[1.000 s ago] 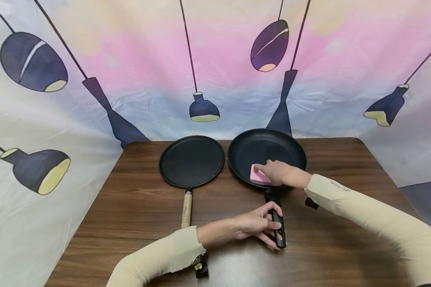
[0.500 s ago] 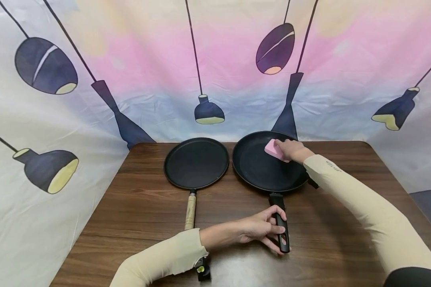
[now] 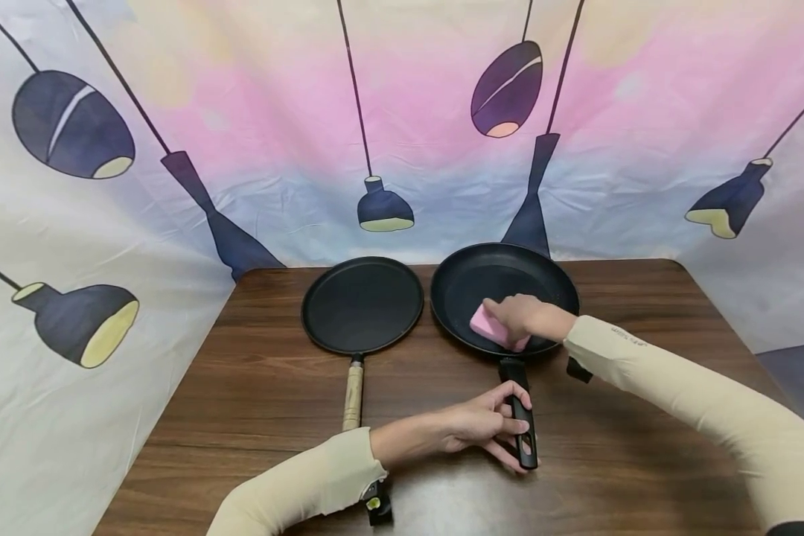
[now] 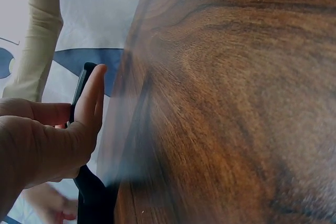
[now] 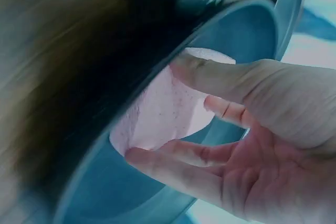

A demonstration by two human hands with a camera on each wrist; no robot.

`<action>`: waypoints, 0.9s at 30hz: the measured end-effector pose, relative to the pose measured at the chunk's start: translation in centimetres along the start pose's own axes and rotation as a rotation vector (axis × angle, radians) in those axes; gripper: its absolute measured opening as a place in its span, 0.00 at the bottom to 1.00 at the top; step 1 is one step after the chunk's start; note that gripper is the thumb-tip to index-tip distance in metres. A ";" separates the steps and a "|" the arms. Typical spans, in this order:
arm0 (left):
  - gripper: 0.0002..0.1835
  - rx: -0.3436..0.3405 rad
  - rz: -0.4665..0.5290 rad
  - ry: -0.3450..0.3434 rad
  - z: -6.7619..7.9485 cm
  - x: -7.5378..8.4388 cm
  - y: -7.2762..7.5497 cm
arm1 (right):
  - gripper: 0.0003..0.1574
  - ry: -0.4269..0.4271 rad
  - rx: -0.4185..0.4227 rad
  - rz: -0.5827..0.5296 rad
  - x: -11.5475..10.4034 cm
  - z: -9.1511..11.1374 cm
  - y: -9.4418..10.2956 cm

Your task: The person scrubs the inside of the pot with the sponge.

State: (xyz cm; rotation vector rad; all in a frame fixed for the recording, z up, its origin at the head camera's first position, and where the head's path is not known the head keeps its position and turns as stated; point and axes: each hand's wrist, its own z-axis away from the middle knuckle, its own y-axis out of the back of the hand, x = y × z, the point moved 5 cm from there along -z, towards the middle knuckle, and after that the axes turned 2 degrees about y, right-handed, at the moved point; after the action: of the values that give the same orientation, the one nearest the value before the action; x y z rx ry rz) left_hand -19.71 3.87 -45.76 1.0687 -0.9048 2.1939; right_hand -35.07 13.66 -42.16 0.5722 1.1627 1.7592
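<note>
A black frying pan (image 3: 469,286) lies at the back right of the table. Its black handle (image 3: 526,439) points toward the front, and my left hand (image 3: 479,424) grips it with fingers curled about the grip; the left wrist view shows that hand (image 4: 58,140) around the handle (image 4: 92,195) too. Inside the pan, near its front wall, my right hand (image 3: 525,316) holds a pink sponge (image 3: 487,325) against the surface. The right wrist view has the sponge (image 5: 170,106) pinched between the thumb and fingers of the right hand (image 5: 247,145).
To the left of the frying pan lies a flat black griddle pan (image 3: 363,305) with a pale wooden handle (image 3: 353,394), partly behind the left forearm. Both are on a brown wooden table (image 3: 254,387). Behind it hangs a backdrop cloth (image 3: 295,134) printed with lamps.
The right hand with the sponge went from the pan's front to its far side, then back toward the front wall. The left hand has kept its hold on the handle.
</note>
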 end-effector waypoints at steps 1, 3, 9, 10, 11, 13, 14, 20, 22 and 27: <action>0.12 0.001 -0.003 -0.002 0.0 0.0 0.0 | 0.44 0.027 0.015 0.018 -0.8 -0.6 0.2; 0.12 0.004 -0.006 -0.004 0.0 0.0 0.0 | 0.43 0.067 0.051 0.036 -1.9 -1.8 0.6; 0.12 0.018 -0.005 -0.006 -0.1 -0.1 -0.1 | 0.39 0.030 0.175 -0.005 -0.7 -5.6 2.9; 0.12 0.018 -0.003 -0.007 -0.1 -0.1 -0.2 | 0.39 -0.001 0.193 -0.027 0.3 -6.1 3.2; 0.12 0.017 0.001 -0.009 -0.1 -0.1 -0.2 | 0.38 -0.026 0.211 -0.047 1.3 -6.4 3.4; 0.12 0.016 0.006 -0.010 -0.2 -0.1 -0.2 | 0.36 -0.081 0.238 -0.079 3.4 -6.6 3.6; 0.12 0.018 0.008 -0.010 -0.2 -0.1 -0.2 | 0.34 -0.107 0.245 -0.083 4.5 -6.4 3.6; 0.12 0.018 0.014 -0.022 -0.2 -0.2 -0.1 | 0.32 -0.157 0.195 -0.077 8.6 -2.9 2.7; 0.12 0.012 0.018 -0.026 -0.2 -0.2 -0.1 | 0.36 -0.141 0.104 -0.107 8.7 -1.4 2.2; 0.12 0.006 0.022 -0.027 -0.4 -0.3 -0.2 | 0.41 -0.037 -0.084 -0.146 6.1 1.8 0.9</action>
State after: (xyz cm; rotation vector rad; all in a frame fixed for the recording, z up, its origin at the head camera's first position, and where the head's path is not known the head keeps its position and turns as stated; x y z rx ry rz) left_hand -19.62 4.22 -46.14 1.0985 -0.9266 2.2058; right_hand -36.93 19.69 -41.20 0.4559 1.0727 1.6576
